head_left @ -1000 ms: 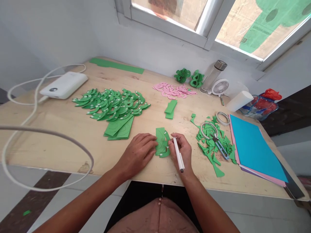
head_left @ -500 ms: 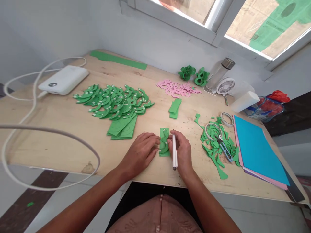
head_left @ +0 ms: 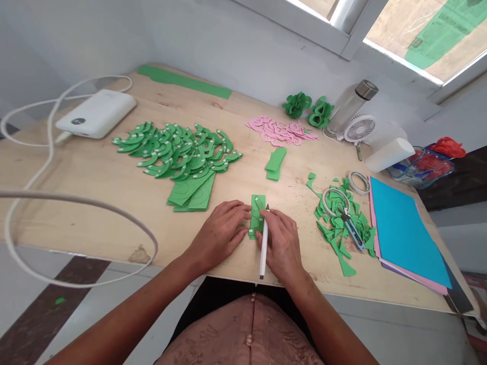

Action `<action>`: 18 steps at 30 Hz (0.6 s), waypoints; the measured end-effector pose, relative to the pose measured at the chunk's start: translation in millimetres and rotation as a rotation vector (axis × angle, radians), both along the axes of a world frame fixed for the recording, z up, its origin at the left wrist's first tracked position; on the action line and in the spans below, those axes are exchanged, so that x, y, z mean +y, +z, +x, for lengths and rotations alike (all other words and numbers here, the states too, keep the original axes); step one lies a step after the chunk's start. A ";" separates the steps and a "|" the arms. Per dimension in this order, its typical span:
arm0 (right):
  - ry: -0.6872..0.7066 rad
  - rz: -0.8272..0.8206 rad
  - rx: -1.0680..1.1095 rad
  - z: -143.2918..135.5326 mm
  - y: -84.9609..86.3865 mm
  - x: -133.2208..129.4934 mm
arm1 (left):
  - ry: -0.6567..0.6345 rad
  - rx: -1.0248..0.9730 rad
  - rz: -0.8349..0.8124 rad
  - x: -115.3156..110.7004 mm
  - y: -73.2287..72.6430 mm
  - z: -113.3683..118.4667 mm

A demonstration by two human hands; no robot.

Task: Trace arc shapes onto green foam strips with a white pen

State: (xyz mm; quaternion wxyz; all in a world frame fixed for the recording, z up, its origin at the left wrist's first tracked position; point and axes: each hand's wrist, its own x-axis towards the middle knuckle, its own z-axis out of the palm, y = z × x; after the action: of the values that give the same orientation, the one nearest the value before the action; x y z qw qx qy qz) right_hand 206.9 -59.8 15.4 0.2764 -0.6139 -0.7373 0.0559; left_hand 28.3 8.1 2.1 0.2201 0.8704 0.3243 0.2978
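A narrow green paper piece [head_left: 257, 215] with small white tabs lies on the table near its front edge, between both hands. My left hand [head_left: 224, 233] rests at its left side, fingertips on or beside the edge, fingers bent and slightly apart, holding nothing else. At the right edge of the piece is my right hand [head_left: 281, 241], its fingers closed round a white pen [head_left: 264, 248]. The dark tip of the pen points away from me, its other end towards me. Part of the piece's right side is hidden by the right fingers.
Left lie curved green cutouts [head_left: 178, 152], green rectangles [head_left: 194, 195] and a white power bank [head_left: 97, 114] with cable. Farther back are pink cutouts [head_left: 281, 131] and a bottle [head_left: 352, 109]. Right are green scraps [head_left: 342, 223], snips [head_left: 353, 230] and blue sheets [head_left: 407, 228].
The white pen has tilted in my right hand, its rear end swinging left and towards me. My left hand stays beside the green piece. The view has shifted slightly.
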 end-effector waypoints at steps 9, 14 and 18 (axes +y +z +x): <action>0.062 0.006 -0.057 6.2 -0.6 1.8 | 0.004 -0.010 0.028 0.4 -1.4 0.9; 0.131 -0.013 -0.093 14.0 3.3 5.6 | -0.002 -0.004 0.034 0.3 -0.7 0.5; 0.185 -0.025 -0.113 19.5 5.6 8.4 | -0.002 -0.004 0.029 0.2 0.8 0.6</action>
State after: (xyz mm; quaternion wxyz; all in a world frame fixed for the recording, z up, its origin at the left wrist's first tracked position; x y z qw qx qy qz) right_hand 226.4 -51.4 21.0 0.2203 -0.5489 -0.8044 0.0559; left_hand 28.9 8.4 2.9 0.2085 0.8733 0.3188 0.3038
